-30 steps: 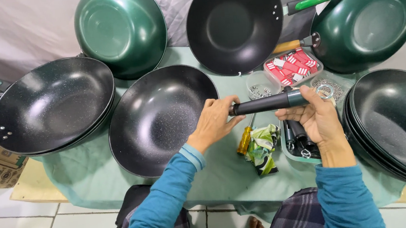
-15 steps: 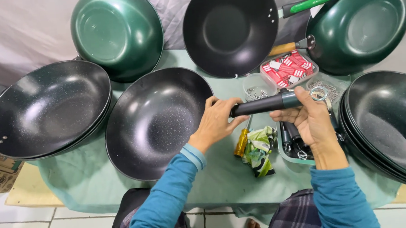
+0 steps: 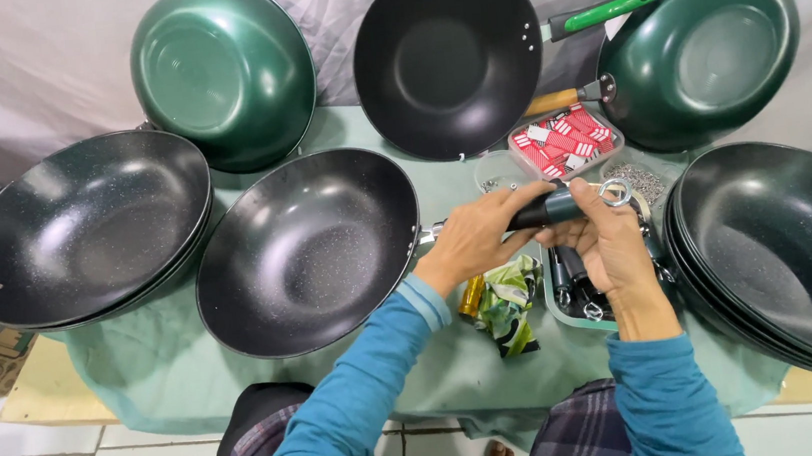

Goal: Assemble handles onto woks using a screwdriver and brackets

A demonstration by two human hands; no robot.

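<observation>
A black wok (image 3: 308, 253) lies in the middle of the green-covered table (image 3: 130, 373). Its dark handle (image 3: 550, 208) points right and ends in a metal ring. My left hand (image 3: 473, 239) grips the handle near the wok's rim. My right hand (image 3: 609, 242) wraps the outer end of the same handle, thumb by the ring. Below my hands sits a tray of dark handles (image 3: 574, 291), and a crumpled green wrapper (image 3: 509, 303) lies next to a small yellow object.
Stacked black woks stand at the left (image 3: 80, 232) and right (image 3: 791, 253). Against the back cloth lean two green woks (image 3: 224, 71) (image 3: 709, 50) and a black one (image 3: 448, 53). A clear box of red-and-white pieces (image 3: 563, 141) sits behind my hands. Tiled floor lies below.
My right hand has slid along the handle toward its ringed end and closed around it. My left hand keeps its grip near the wok. The view has shifted slightly.
</observation>
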